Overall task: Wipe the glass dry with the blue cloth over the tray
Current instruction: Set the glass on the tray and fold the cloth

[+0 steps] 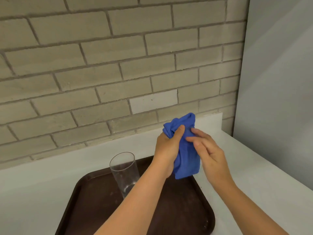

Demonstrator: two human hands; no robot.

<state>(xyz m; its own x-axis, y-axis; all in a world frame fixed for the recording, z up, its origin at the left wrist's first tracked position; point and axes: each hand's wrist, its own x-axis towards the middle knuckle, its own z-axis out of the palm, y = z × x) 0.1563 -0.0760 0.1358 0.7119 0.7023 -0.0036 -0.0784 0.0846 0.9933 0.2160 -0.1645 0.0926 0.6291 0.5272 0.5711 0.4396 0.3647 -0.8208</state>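
A tall clear glass (124, 172) stands upright on the dark brown tray (94, 197), left of my forearm and untouched. The blue cloth (187, 155) is bunched and held in the air above the tray's far right corner. My left hand (166, 146) is shut around its left side, thumb pressed on the fabric. My right hand (207, 151) touches the cloth's right side with spread fingertips. My left forearm hides the lower right part of the glass.
The tray lies on a white counter (42, 187) that runs to a grey brick wall (118, 65) behind. A plain grey wall (279, 82) closes the right side, with the counter's right edge (271, 165) slanting below it.
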